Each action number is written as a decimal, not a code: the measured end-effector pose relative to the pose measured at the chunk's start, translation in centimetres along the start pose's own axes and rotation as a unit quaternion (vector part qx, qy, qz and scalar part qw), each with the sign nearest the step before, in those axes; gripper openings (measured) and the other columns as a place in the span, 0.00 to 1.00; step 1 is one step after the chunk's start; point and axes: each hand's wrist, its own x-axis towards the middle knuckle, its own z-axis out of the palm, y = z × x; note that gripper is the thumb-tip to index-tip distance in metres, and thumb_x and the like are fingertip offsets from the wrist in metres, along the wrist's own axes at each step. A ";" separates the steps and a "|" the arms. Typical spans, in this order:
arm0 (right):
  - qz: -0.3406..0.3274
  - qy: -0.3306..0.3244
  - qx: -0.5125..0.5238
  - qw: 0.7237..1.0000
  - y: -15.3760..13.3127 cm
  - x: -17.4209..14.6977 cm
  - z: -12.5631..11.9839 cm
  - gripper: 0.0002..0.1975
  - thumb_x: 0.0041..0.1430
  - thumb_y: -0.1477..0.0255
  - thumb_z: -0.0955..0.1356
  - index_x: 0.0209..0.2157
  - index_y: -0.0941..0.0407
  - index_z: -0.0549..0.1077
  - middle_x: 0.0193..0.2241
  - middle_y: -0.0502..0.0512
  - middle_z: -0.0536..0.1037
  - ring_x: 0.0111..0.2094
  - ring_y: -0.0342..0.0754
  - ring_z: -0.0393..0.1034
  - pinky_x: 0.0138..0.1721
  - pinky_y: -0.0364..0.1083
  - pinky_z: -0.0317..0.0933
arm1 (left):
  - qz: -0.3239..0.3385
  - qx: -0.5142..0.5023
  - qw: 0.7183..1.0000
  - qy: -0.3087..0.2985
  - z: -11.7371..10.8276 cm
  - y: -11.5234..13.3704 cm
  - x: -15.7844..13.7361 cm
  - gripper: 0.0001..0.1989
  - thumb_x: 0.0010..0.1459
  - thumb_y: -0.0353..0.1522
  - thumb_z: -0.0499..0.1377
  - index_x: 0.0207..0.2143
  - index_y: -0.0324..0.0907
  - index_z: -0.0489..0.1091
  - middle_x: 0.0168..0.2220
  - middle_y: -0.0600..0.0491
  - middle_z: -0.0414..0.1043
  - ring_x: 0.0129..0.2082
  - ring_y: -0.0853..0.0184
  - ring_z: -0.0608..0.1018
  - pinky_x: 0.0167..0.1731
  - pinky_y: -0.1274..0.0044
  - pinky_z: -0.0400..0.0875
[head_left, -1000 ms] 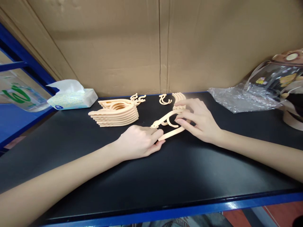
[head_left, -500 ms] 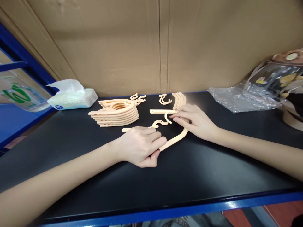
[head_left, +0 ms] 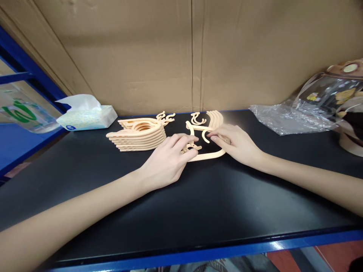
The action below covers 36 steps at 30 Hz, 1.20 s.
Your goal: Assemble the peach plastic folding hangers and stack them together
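Observation:
Between my hands is a cream plastic folding hanger [head_left: 208, 155] with its arms spread. My right hand [head_left: 236, 145] pinches it at the joint beside its curved hook [head_left: 205, 136]. My left hand [head_left: 171, 158] has its fingers closed around cream hanger parts near the left ends of the arms; a short upright piece [head_left: 192, 132] rises by its fingertips. Partly covered by those fingers, a second hook piece [head_left: 196, 147] lies low. Left of the hands stands a stack of cream hanger parts [head_left: 138, 141].
Loose hooks [head_left: 166, 119] and more hooks [head_left: 197, 118] lie at the back, near several curved arms [head_left: 215, 119]. A tissue pack [head_left: 87, 118] stands at back left. Clear plastic wrap [head_left: 289, 117] and a transparent bag [head_left: 326, 88] are at right. Cardboard [head_left: 136, 56] backs the black tabletop [head_left: 198, 219].
My left hand has moved up and away from me, and the hanger's near arm has swung up with it. The far arm has tilted, while my right hand stays almost in place.

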 end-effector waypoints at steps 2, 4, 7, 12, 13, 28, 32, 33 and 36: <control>0.008 0.001 -0.002 1.000 0.0 0.0 0.0 0.12 0.65 0.68 0.61 0.40 0.53 0.75 0.39 0.55 0.78 0.41 0.52 0.70 0.44 0.52 0.59 | -0.020 0.002 1.000 -0.007 0.1 0.0 0.0 0.14 0.57 0.20 0.48 0.40 0.38 0.68 0.56 0.40 0.63 0.50 0.53 0.67 0.45 0.63 0.68; 0.012 0.003 -0.004 1.000 -0.1 0.0 0.0 0.13 0.65 0.68 0.60 0.41 0.53 0.75 0.40 0.55 0.78 0.42 0.52 0.71 0.44 0.53 0.59 | -0.031 -0.002 0.999 -0.013 0.2 0.0 0.0 0.15 0.56 0.19 0.48 0.41 0.38 0.68 0.57 0.40 0.61 0.49 0.53 0.68 0.44 0.63 0.68; 0.014 0.005 -0.009 1.000 0.0 -0.1 0.0 0.12 0.65 0.68 0.61 0.42 0.53 0.75 0.41 0.55 0.78 0.43 0.53 0.71 0.46 0.54 0.59 | -0.025 -0.018 0.999 -0.018 0.2 0.0 -0.1 0.15 0.55 0.19 0.47 0.41 0.37 0.67 0.57 0.39 0.62 0.47 0.55 0.69 0.43 0.65 0.68; 0.017 0.006 -0.012 1.000 0.1 -0.1 0.1 0.12 0.64 0.68 0.61 0.42 0.53 0.74 0.41 0.55 0.78 0.43 0.53 0.71 0.45 0.54 0.59 | -0.007 -0.058 0.998 -0.011 0.3 -0.2 -0.3 0.12 0.59 0.21 0.45 0.38 0.37 0.67 0.54 0.40 0.65 0.44 0.58 0.71 0.42 0.68 0.69; 0.015 0.007 -0.011 1.000 0.1 -0.1 0.1 0.12 0.64 0.68 0.61 0.42 0.53 0.74 0.40 0.55 0.78 0.42 0.53 0.71 0.44 0.54 0.60 | -0.004 -0.066 0.998 -0.008 0.3 -0.3 -0.4 0.12 0.60 0.22 0.45 0.38 0.37 0.67 0.54 0.41 0.66 0.44 0.59 0.71 0.42 0.68 0.69; 0.011 0.004 -0.009 1.000 0.2 0.0 0.2 0.12 0.64 0.71 0.61 0.42 0.54 0.74 0.36 0.54 0.77 0.35 0.49 0.69 0.38 0.49 0.58 | 0.016 -0.098 0.995 0.018 0.2 0.2 -0.2 0.06 0.62 0.33 0.55 0.34 0.39 0.65 0.50 0.44 0.71 0.43 0.62 0.75 0.39 0.73 0.68; 0.013 0.001 -0.012 1.000 0.1 0.0 0.1 0.11 0.64 0.71 0.61 0.42 0.54 0.74 0.37 0.54 0.77 0.36 0.50 0.70 0.36 0.48 0.57 | 0.035 -0.096 0.995 0.011 0.1 0.3 -0.2 0.04 0.61 0.31 0.54 0.34 0.39 0.65 0.49 0.45 0.72 0.44 0.62 0.75 0.40 0.73 0.67; 0.012 0.000 -0.011 1.000 0.1 0.0 0.1 0.11 0.64 0.71 0.61 0.42 0.54 0.74 0.38 0.54 0.77 0.37 0.50 0.70 0.36 0.48 0.57 | 0.042 -0.093 0.995 0.013 0.1 0.3 -0.1 0.03 0.61 0.30 0.54 0.34 0.40 0.65 0.49 0.46 0.72 0.44 0.63 0.75 0.40 0.73 0.67; 0.007 -0.003 -0.008 1.000 0.0 0.0 0.1 0.11 0.65 0.71 0.61 0.42 0.54 0.74 0.38 0.54 0.78 0.39 0.51 0.70 0.38 0.49 0.57 | 0.062 -0.088 0.994 0.027 0.1 0.3 -0.1 0.02 0.61 0.29 0.53 0.36 0.40 0.65 0.48 0.47 0.73 0.44 0.63 0.75 0.41 0.74 0.67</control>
